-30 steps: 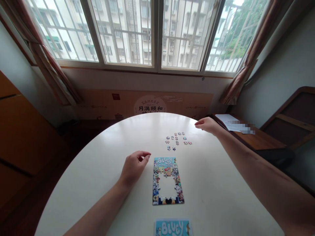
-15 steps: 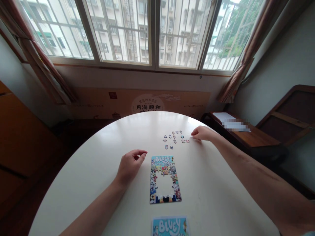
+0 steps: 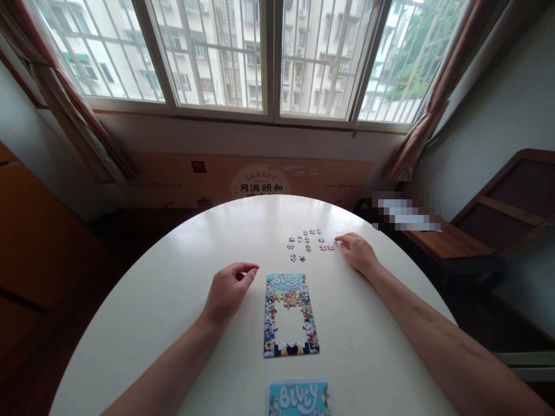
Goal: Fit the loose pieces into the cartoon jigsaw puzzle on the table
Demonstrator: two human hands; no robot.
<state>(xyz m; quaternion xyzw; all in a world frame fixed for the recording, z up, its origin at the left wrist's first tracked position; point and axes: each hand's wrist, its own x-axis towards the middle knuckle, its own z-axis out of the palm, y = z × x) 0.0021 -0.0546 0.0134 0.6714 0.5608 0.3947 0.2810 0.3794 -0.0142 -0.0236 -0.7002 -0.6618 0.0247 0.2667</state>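
My left hand point(image 3: 230, 289) rests on the table left of a Bluey jigsaw puzzle point(image 3: 269, 326), thumb and index fingertip pressed together; whatever they may pinch is too small to make out. The puzzle lies flat, its border filled and a gap showing white in its middle. Beyond it, several loose puzzle pieces point(image 3: 308, 248) are scattered. Just right of them is my right hand point(image 3: 356, 251), index finger stretched toward a teal piece point(image 3: 321, 240) but apart from it. I see nothing held in this hand.
Partly cut off at the bottom edge is a blue Bluey card or box point(image 3: 299, 398). The round white table point(image 3: 165, 300) ends before a long printed box point(image 3: 173, 179) under the window. A wooden chair point(image 3: 459, 245) with papers stands at right.
My right hand has drawn slightly toward me, its wrist lower and its index finger now straighter. The left hand and the puzzle stay nearly where they were.
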